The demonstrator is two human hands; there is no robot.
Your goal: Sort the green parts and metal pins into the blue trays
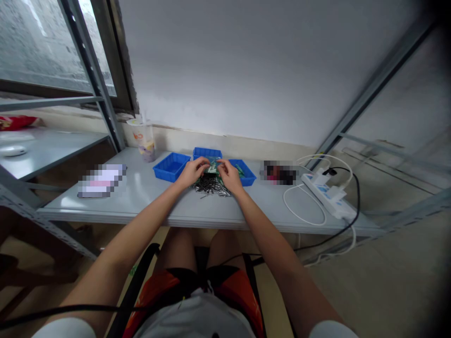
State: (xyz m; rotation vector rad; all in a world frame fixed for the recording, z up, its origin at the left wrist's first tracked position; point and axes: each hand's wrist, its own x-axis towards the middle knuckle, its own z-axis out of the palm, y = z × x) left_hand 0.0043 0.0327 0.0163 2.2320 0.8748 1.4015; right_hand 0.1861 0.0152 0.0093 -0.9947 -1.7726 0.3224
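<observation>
My left hand (193,171) and my right hand (229,174) meet over the middle of the table. Between their fingertips is a small green-and-white packet (212,168), pinched from both sides; its print is too small to read. Under the hands lies a loose pile of thin dark and silvery metal pieces (211,186), whose exact kind I cannot make out. A blue tray (171,175) stands left of my left hand. Beside my right hand, another blue tray (249,180) holds several green packets. A third blue tray (207,151) sits behind the hands, partly hidden.
A plastic drink cup (145,143) with a straw stands at the back left, near a blurred-out phone-like object (102,180). To the right are a pixelated dark object (280,172) and a white power strip (327,196) with looping cables. Metal shelf posts frame the table (141,206).
</observation>
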